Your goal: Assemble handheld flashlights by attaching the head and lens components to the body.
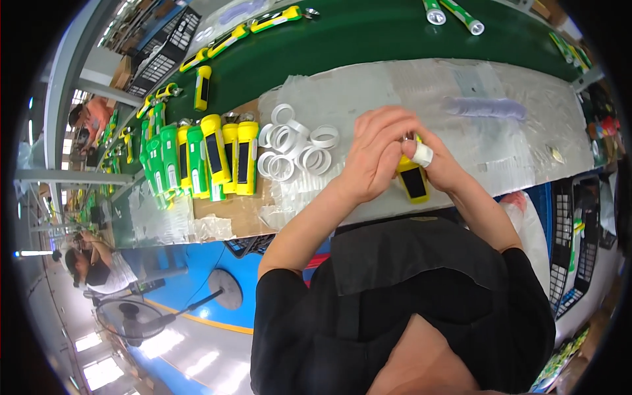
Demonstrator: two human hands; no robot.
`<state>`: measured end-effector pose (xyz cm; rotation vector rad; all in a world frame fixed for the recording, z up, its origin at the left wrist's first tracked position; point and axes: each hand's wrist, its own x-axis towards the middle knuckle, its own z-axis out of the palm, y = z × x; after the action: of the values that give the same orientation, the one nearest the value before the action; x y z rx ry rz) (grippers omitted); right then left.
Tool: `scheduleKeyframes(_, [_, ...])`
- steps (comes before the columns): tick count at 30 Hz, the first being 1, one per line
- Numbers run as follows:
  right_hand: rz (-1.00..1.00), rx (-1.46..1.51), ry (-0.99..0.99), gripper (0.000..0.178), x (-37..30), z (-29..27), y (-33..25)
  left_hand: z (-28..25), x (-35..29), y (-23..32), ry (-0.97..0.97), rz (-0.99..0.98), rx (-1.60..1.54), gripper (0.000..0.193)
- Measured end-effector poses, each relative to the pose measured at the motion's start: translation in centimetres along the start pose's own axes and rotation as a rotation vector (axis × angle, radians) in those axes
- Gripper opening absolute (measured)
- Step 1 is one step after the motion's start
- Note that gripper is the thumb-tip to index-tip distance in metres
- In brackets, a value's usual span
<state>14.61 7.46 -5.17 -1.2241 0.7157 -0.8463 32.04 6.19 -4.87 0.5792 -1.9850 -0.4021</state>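
Both my hands meet over a yellow flashlight [413,183] with a dark panel, close to the near edge of the table. My left hand [376,153] curls over its head end, and the fingers hide that end. From the other side my right hand [440,160] closes on it, with a white band [422,155] around the thumb. To the left lie several loose white rings [282,167], some overlapping. Beyond them is a row of yellow flashlights [247,158] and green flashlights [170,158], side by side on cardboard.
Across the far side runs a green conveyor belt [368,39] carrying more flashlights [276,18]. A row of clear discs [487,108] lies on the plastic-covered table [368,85]. Black crates [567,243] stand at the right. A fan [131,319] and other people [99,263] are at the left.
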Motion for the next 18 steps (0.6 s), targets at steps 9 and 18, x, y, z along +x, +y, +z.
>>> scheduleKeyframes(9, [-0.327, -0.047, 0.225, 0.045, 3.9, -2.4, -1.0, -8.2, -2.5, -3.3, -0.518, -0.292, 0.69, 0.032])
scheduleKeyframes(18, [-0.433, -0.081, 0.269, 0.049, 3.3, -3.4, 0.1, -0.9, -0.5, -7.2, -0.235, -0.754, -0.16, 0.022])
